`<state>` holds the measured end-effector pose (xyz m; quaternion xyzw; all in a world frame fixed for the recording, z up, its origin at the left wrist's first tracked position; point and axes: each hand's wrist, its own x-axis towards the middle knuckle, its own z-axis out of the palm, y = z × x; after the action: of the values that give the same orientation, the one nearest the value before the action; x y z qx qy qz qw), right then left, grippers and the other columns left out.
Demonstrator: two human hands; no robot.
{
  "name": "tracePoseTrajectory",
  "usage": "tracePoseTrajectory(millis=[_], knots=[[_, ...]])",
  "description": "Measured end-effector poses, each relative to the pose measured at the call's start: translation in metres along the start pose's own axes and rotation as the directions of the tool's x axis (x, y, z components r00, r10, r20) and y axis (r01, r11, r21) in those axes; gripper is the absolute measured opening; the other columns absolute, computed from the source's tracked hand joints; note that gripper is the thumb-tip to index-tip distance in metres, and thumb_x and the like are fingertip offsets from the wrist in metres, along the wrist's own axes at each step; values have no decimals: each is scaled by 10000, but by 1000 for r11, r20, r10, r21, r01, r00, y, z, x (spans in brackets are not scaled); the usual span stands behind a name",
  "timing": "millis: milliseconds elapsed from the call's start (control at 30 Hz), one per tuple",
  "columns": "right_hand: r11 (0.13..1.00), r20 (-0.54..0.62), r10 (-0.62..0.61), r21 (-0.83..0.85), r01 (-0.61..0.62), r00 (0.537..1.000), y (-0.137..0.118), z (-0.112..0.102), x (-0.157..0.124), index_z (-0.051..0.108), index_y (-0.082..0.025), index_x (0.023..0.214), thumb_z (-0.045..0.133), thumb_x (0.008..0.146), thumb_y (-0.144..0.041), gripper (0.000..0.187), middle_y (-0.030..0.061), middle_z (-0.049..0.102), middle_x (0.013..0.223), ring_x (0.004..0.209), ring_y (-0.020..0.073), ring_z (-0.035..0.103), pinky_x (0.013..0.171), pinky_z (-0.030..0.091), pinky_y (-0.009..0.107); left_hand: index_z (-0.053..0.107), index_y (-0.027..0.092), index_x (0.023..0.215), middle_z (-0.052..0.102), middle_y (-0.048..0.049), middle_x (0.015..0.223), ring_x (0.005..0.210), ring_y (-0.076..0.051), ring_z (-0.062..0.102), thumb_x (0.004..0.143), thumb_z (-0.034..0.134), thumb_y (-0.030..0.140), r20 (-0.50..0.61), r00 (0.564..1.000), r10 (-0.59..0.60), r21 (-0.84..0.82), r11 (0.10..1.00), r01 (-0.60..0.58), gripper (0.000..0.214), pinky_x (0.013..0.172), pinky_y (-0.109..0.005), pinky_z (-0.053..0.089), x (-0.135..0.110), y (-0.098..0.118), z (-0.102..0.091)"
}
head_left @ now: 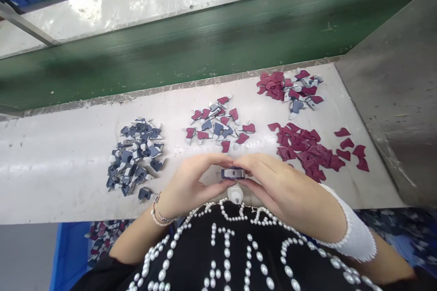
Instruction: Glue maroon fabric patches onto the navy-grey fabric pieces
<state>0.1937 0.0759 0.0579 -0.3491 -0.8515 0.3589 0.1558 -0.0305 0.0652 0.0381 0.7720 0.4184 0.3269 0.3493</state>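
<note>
Close to my chest, a small blue-grey and white plastic part (pixel 233 173) is pinched between both hands, with a round hole in its near face. My left hand (pixel 195 177) grips its left end with thumb and fingers. From the right, my right hand (pixel 269 177) closes on the other end, and the fingertips of both hands meet above the part. Just below sits a white rounded object (pixel 235 194) whose kind I cannot make out. Beyond my hands lies a pile of blue-grey and white parts with maroon pieces on them (pixel 218 127).
Blue-grey parts (pixel 134 159) are heaped on the white table (pixel 61 163) at left. Loose maroon pieces (pixel 310 152) lie at right, with a mixed pile (pixel 303 91) behind. A green belt (pixel 170 50) runs beyond; a metal panel (pixel 392 91) rises right. A blue bin (pixel 70 250) stands below left.
</note>
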Motion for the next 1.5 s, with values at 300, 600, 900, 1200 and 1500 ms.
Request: tracePoseTrajectory(millis=[300,600,900,1200,1500], knots=[[994,-6,-14,-109,13,1000,-4,-4,0,583,-182,1094,463,964,-154,179,83,657,975,896,245,626,711,541,378,625,189,1093,741,-80,1030,943,-196,725,828,709,139,1,997,82,-34,996,-82,283,812,-296,611,-2,1,0],[959,45,-69,-272,79,997,-2,-4,1,625,-140,1026,504,857,-16,242,58,613,857,787,231,566,621,489,357,635,179,1022,757,-62,973,901,-172,736,811,742,156,-15,999,40,-54,998,-40,237,792,-250,611,1,0,4],[964,77,-58,-254,76,995,-2,-7,3,620,-151,980,564,836,-27,198,46,607,848,797,231,560,630,462,337,666,179,1007,769,-61,970,891,-191,744,771,775,134,-72,995,69,-152,985,-79,264,797,-270,615,2,-6,9],[995,48,66,-81,-62,997,6,-9,8,610,-139,1064,400,994,-210,232,91,653,881,803,245,616,690,499,377,672,191,1064,756,-48,993,874,-169,714,806,765,285,29,992,-126,-133,983,129,290,779,-271,581,5,-12,18],[993,33,29,-115,-25,999,6,-2,10,599,-147,1001,482,986,-274,173,51,628,833,752,205,576,634,423,320,686,191,963,749,-1,890,776,-133,681,823,665,116,43,983,-181,-92,979,184,160,725,-232,522,5,0,17]])
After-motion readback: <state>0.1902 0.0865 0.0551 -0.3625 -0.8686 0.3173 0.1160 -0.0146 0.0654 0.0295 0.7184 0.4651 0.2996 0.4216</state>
